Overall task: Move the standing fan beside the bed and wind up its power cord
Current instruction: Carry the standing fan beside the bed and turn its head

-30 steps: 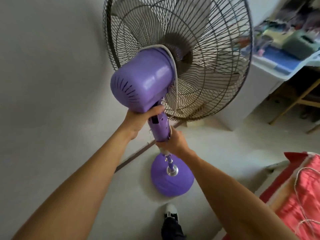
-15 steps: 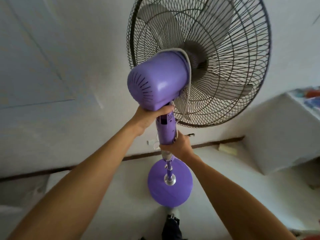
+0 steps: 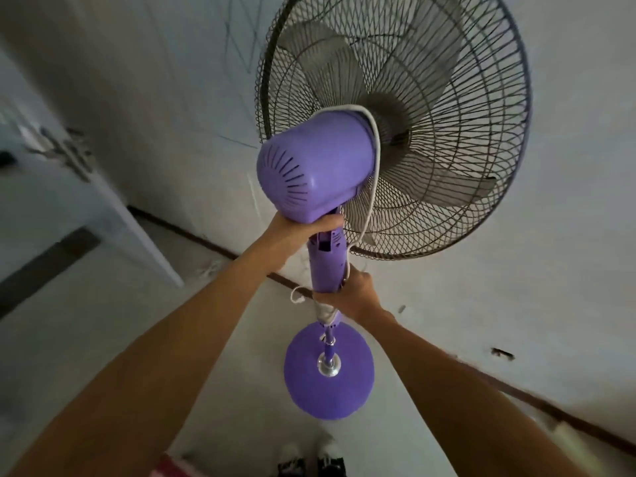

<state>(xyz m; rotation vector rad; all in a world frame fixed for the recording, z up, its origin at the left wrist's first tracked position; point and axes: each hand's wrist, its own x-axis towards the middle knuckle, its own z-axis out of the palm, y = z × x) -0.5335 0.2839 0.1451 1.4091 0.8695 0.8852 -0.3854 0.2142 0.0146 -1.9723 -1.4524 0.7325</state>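
Note:
A purple standing fan [image 3: 315,173] with a grey wire cage fills the middle of the view. My left hand [image 3: 299,232] grips its neck just under the motor housing. My right hand [image 3: 351,292] holds the lower end of the purple control column, with coils of the white power cord [image 3: 373,160] bunched under it. The cord loops over the motor housing and runs down the column. The round purple base [image 3: 309,397] hangs above the pale floor, near my shoes. The bed is out of view.
A white wall with a dark skirting strip [image 3: 537,401] runs behind the fan. A white door or cabinet [image 3: 113,232] stands at the left. My shoes [image 3: 309,459] show at the bottom edge, beside a scrap of red [image 3: 168,466].
The view has swung left: the desk and the red bedding have left the frame and a white door has come in at the left. Both hands keep their hold on the fan.

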